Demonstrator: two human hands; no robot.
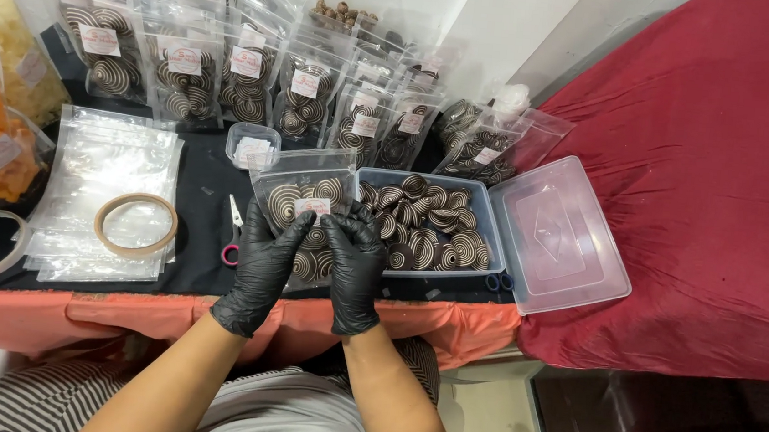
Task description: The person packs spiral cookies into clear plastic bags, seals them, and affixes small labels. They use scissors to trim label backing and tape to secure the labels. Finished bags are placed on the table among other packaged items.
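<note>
Both gloved hands, left hand (263,266) and right hand (355,269), have their grip clenched on a clear pouch (303,202) of swirl cookies at centre frame, just left of the open cookie box (480,216) on the bench (198,201)

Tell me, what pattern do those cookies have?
Dark brown and cream spirals on the cookies, clearest in the head view.

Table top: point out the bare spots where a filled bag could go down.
Bare black cloth lies between the stack of empty bags and the scissors. The open lid is bare too. The back is crowded with filled bags. Both gloved hands, left hand and right hand, hold a bag.
</note>
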